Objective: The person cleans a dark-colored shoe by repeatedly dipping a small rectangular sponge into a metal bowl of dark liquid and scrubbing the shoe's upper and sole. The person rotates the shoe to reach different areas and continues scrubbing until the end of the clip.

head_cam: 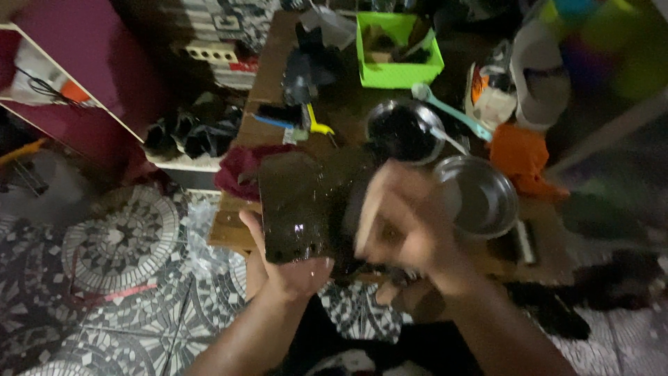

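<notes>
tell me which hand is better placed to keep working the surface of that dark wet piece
Right, probably. The left hand is under the dark wet piece, gripping its lower edge, so it is occupied. The right hand is blurred over the piece's right side, holding what looks like a thin stick.

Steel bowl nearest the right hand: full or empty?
Empty: the steel bowl shows bare shiny metal inside. The right hand is blurred just beside it.

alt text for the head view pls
A left hand holds up a dark, wet, glossy sheet while the blurred right hand works against it, above a cluttered wooden table with two metal bowls and a green box.
</notes>
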